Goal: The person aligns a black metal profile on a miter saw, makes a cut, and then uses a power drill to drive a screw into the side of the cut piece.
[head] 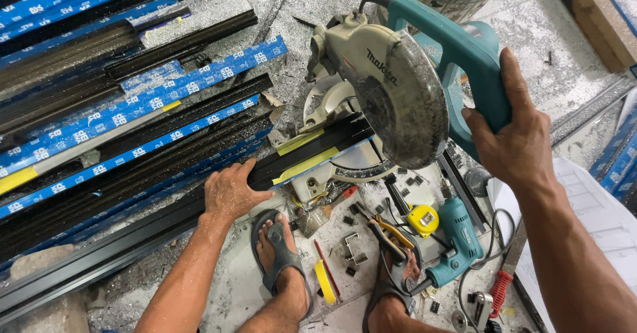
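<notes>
A: What is the surface here?

B: It is a concrete floor (232, 293), grey and covered with shiny metal shavings. The person squats on it in dark sandals.

A: And what lies on it?

B: On the left there are many long aluminium profiles (133, 100), black and ribbed, some wrapped in blue protective film. One black profile (302, 160) with a yellow strip lies across the base of the miter saw (391, 94). The saw has a teal body and a round grey blade guard, dusty with shavings. In front of the feet I see a teal electric drill (459, 237), a yellow tape measure (423, 219), pliers with yellow handles (391, 232) and small metal pieces.

A: How are the hands?

B: The left hand (229, 190) lies flat on the black profile, fingers bent over its edge, pressing it down just beside the saw base. The right hand (514, 134) is closed around the teal handle of the saw, which is raised above the profile.
</notes>
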